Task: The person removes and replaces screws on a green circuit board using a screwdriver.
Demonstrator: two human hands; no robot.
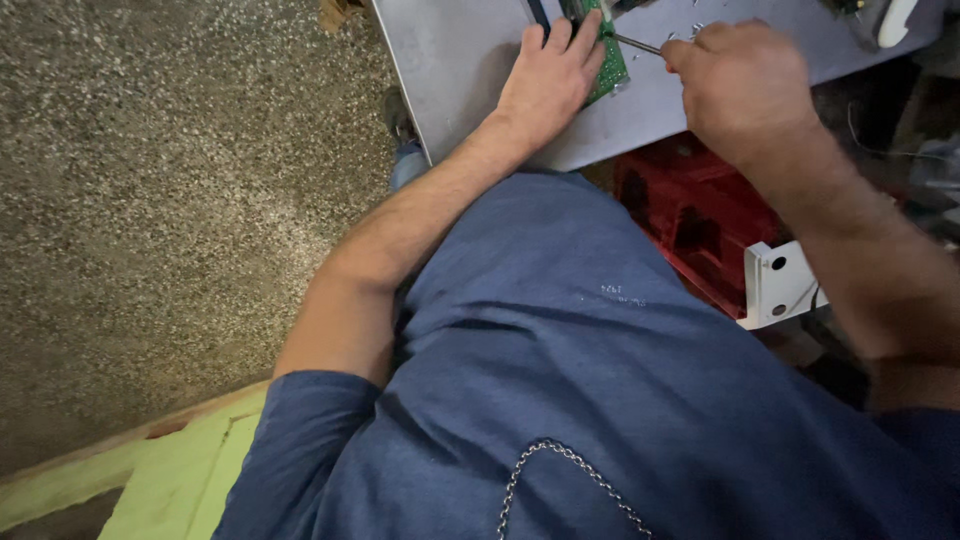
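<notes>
Both busy: left hand (548,82) flat, pinning green circuit board (609,62) to counter (460,60); right hand (745,85) gripping thin tool (638,44) beside it. Slip risk: tip skating, gouging board.

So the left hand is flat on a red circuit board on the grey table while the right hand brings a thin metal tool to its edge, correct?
Not quite: the circuit board is green, not red, as the head view shows. The rest stands: the left hand lies flat on it on the grey table, and the right hand holds a thin metal tool at its edge.
</notes>
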